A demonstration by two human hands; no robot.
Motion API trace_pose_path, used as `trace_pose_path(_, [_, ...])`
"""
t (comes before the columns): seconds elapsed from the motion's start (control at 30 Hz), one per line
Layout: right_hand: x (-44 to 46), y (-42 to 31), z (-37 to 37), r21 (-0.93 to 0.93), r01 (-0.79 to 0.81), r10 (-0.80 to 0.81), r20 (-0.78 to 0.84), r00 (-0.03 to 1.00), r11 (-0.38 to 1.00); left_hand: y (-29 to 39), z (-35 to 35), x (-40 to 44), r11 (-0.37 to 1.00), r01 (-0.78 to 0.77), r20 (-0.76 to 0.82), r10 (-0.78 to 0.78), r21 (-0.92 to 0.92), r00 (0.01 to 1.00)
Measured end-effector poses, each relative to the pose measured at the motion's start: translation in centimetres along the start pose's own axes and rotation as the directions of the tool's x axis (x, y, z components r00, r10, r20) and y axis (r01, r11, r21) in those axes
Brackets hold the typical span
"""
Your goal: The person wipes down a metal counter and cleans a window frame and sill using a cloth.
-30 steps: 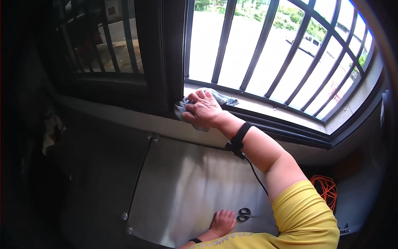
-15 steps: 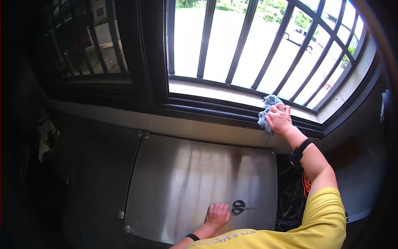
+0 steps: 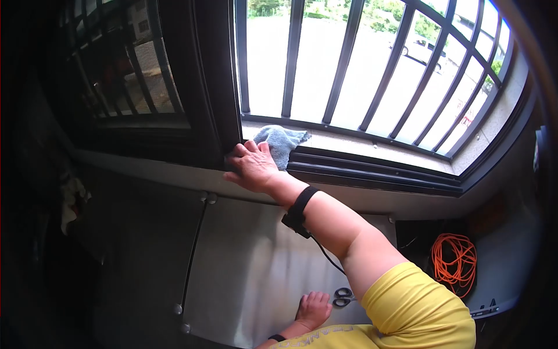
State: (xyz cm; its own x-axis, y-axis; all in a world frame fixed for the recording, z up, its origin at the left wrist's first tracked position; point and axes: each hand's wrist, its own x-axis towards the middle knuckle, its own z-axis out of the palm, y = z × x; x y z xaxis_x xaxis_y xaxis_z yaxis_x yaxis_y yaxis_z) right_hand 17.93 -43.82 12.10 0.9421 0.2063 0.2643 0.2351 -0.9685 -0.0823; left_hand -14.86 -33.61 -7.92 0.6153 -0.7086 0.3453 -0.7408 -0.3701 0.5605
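The right hand (image 3: pixel 251 166) is gripping a blue-grey cloth (image 3: pixel 280 144) at the left end of the window track (image 3: pixel 372 174), wiping seemingly being under way, its finished and remaining portions not showing, while the left hand (image 3: pixel 314 309) is resting loosely open on the metal bench (image 3: pixel 226 262) beside scissors (image 3: pixel 351 299).

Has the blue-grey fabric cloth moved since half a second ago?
Yes. The blue-grey fabric cloth has moved left along the black window track, from near its right end to beside the dark upright frame, under the bare right hand.
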Motion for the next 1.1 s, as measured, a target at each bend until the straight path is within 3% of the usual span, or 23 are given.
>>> trace_pose_path(0.17, [-0.4,1.5,-0.3,-0.015,0.034,-0.034,0.019,0.999,0.999,0.4,-0.3,0.2,0.999,0.017,0.076,-0.019,0.039,0.997])
trace_pose_path(0.23, [0.1,1.4,-1.4,-0.108,0.082,-0.07,0.109,0.992,0.991,0.1,0.0,0.1,1.0,0.01,0.059,-0.01,0.011,0.998])
trace_pose_path(0.33, [-2.3,4.0,-3.5,-0.096,0.059,-0.04,0.182,0.983,0.994,-0.3,-0.1,-0.2,1.0,-0.005,0.033,0.006,-0.018,0.999])
trace_pose_path(0.5, [-6.6,7.0,-4.9,-0.158,0.072,-0.053,0.118,0.992,0.985,0.0,-0.4,0.0,1.0,-0.002,0.043,0.0,0.026,0.999])
trace_pose_path(0.57, [-6.4,6.3,-5.7,-0.081,-0.003,0.023,0.246,0.969,0.997,0.2,-0.6,0.1,0.999,0.001,0.048,-0.003,0.041,0.999])
trace_pose_path(0.67, [-3.7,4.1,-3.8,0.066,-0.045,0.03,0.206,0.978,0.997,0.2,0.1,-0.1,0.999,-0.002,0.026,0.001,0.041,1.0])
trace_pose_path(0.73, [-1.2,2.1,-1.0,0.095,-0.001,-0.006,0.077,0.997,0.995,0.3,0.0,0.1,0.999,-0.007,0.06,0.004,0.048,0.998])
trace_pose_path(0.8, [0.5,0.2,0.8,0.033,0.023,-0.023,0.015,1.0,0.999,0.4,-0.2,-0.2,0.998,-0.041,0.118,0.035,0.047,0.992])
trace_pose_path(0.83, [0.8,-0.5,-0.3,0.044,0.006,-0.012,0.118,0.993,0.999,0.2,-0.1,-0.1,0.999,-0.027,0.093,0.024,0.031,0.995])
trace_pose_path(0.9, [0.7,0.1,1.0,-0.051,0.084,-0.082,0.034,0.996,0.995,0.4,-0.2,0.2,0.997,-0.023,0.067,0.019,0.068,0.998])
trace_pose_path(1.0, [0.1,1.2,0.4,-0.167,0.104,-0.086,0.109,0.99,0.98,0.4,-0.3,0.3,0.997,-0.032,0.033,0.029,0.067,0.999])
trace_pose_path(1.1, [-3.3,4.1,-1.2,-0.116,0.061,-0.053,0.071,0.996,0.991,0.1,0.2,-0.1,0.997,-0.001,0.116,-0.008,0.077,0.993])
